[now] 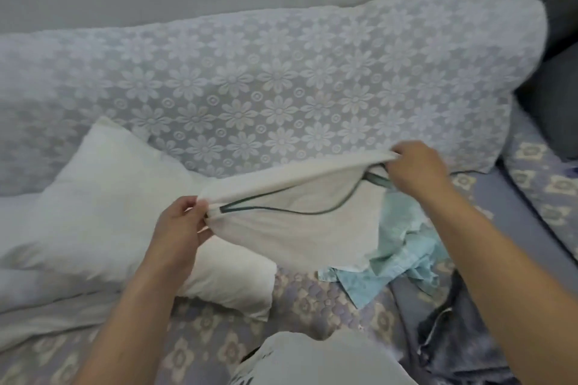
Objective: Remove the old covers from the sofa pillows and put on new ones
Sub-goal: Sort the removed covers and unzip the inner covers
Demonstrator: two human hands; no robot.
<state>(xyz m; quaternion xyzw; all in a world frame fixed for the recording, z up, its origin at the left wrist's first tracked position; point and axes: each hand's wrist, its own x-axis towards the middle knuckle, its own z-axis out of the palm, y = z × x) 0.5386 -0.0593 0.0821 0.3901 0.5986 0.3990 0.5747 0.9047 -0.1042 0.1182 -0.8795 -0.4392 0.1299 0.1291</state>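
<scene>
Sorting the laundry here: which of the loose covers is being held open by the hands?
The white cover with the dark zipper edge, stretched between the left hand and right hand; the light blue cover lies crumpled on the sofa.

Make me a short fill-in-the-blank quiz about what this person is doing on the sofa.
1. Both hands hold a white cover open along its dark ____.
2. The bare white pillow lies to the ____ of the cover.
3. The crumpled cloth under the cover is light ____.
4. The lace over the sofa back has a ____ pattern.

Missing words: zipper; left; blue; flower
</scene>
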